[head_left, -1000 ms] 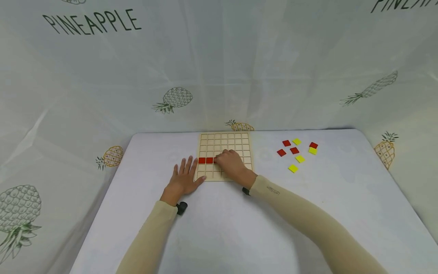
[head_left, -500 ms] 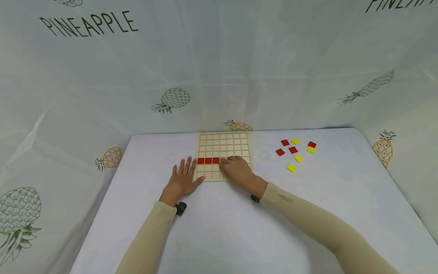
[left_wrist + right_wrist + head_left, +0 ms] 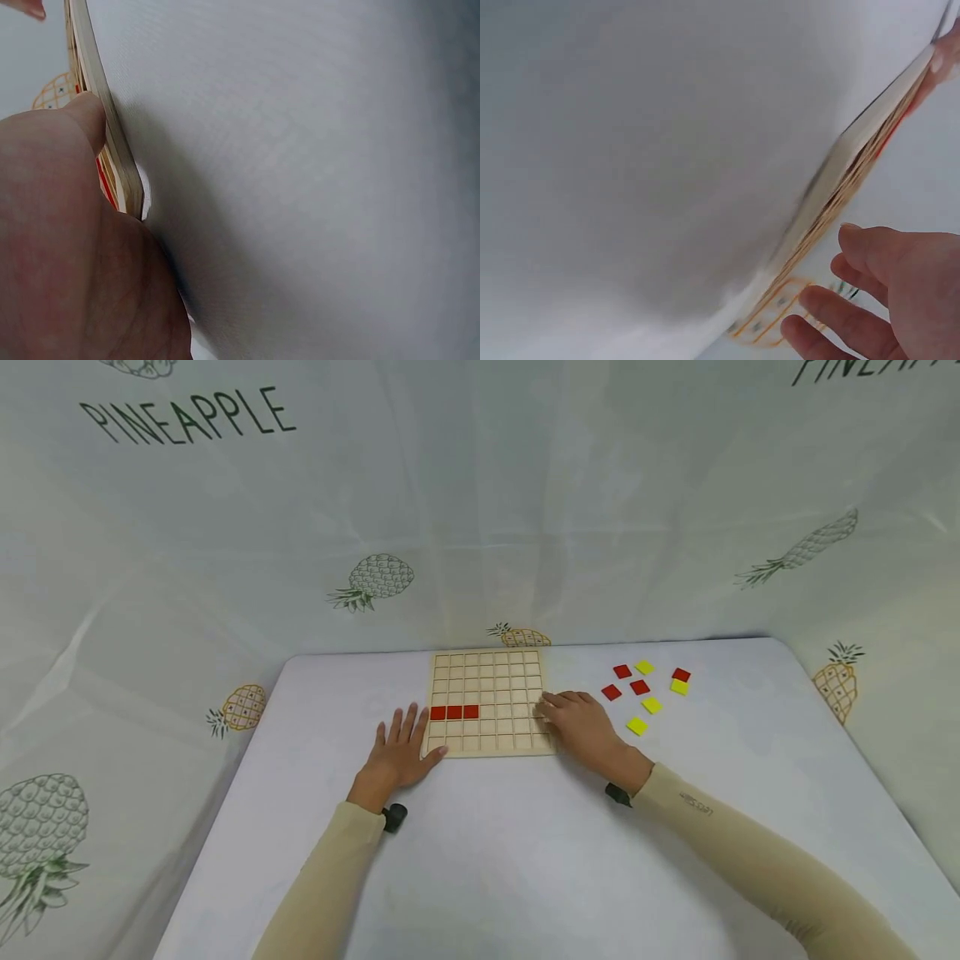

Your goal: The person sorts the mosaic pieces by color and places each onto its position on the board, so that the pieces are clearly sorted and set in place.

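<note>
A light wooden grid board [image 3: 510, 727] lies on the white table, with three red square tiles [image 3: 454, 712] side by side in one row at its left edge. My left hand [image 3: 401, 757] rests flat at the board's left side, fingers spread, the thumb on its near left corner; the left wrist view shows that thumb [image 3: 88, 120] over the board's edge. Over the board's right edge hovers my right hand [image 3: 583, 724], its fingers loosely bent. In the right wrist view those fingers [image 3: 840, 315] are apart, with nothing between them.
Several loose red tiles [image 3: 611, 692] and yellow tiles [image 3: 637, 726] lie to the right of the board, one red and one yellow touching. Behind the white table [image 3: 480, 860] hangs a pale curtain [image 3: 630, 527] printed with pineapples.
My right hand has moved right from the third red tile to the board's right edge, uncovering that tile and its row. The left hand has stayed in place.
</note>
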{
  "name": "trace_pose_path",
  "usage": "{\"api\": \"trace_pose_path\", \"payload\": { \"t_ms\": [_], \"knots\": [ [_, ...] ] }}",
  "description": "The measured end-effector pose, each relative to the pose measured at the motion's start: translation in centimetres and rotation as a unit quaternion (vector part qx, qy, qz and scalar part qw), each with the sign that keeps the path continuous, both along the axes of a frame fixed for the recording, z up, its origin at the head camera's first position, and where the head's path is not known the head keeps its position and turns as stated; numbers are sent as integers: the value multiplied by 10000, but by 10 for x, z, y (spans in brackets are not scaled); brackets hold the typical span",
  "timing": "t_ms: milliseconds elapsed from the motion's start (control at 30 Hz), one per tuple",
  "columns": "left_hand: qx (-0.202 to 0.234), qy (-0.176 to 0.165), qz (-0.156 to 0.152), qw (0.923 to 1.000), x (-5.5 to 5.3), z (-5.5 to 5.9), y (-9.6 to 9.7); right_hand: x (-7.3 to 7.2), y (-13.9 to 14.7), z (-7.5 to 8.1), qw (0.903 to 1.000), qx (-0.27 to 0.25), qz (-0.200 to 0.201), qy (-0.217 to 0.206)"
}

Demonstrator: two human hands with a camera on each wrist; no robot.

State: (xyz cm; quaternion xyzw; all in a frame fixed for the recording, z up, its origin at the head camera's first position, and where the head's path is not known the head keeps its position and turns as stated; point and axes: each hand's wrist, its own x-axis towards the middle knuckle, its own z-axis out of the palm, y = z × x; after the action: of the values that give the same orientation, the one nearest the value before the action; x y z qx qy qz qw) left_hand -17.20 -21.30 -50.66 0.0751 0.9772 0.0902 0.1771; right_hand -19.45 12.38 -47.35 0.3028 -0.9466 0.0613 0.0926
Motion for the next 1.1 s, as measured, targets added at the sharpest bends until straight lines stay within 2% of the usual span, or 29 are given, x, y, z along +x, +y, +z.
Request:
{"api": "trace_pose_path", "payload": {
  "t_ms": [333, 567, 900, 1100],
  "knots": [
    [-3, 33, -51, 10000, -1, -5, -3, -9, 53, -1, 9974, 167, -631, -304],
    [54, 56, -34, 10000, 0, -4, -3, -14, 77, -1, 9957, 247, -828, -334],
    [112, 60, -11, 9999, 1, -1, -2, -21, 86, -1, 9946, 304, -957, -259],
    [98, 55, -31, 9999, 2, 2, 0, -25, 84, -2, 9934, 316, -1041, -363]
  ]
}}
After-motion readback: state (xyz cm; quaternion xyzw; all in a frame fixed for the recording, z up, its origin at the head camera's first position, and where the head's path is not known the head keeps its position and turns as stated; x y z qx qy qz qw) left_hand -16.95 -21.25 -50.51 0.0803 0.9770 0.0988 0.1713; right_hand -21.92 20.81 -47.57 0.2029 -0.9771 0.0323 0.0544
